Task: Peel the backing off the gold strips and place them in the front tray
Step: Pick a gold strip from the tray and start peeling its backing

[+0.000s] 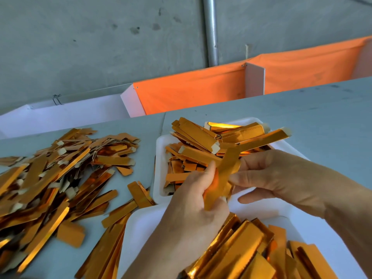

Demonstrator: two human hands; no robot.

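My left hand (193, 200) grips the lower end of a gold strip (225, 170) in curled fingers. My right hand (281, 178) pinches the same strip from the right, just above the left hand's grip. Both hands hover between two white foam trays. The far tray (159, 154) holds a heap of gold strips with pale tabs, some sticking out over its rim. The near tray (141, 228) holds several flat shiny gold strips (237, 252) at the bottom right.
A large loose pile of gold strips and backing pieces (50, 178) covers the grey table (302, 117) on the left. Behind the table runs an orange cloth trough (191, 91) with white dividers, then a concrete wall with a metal pipe (210, 31).
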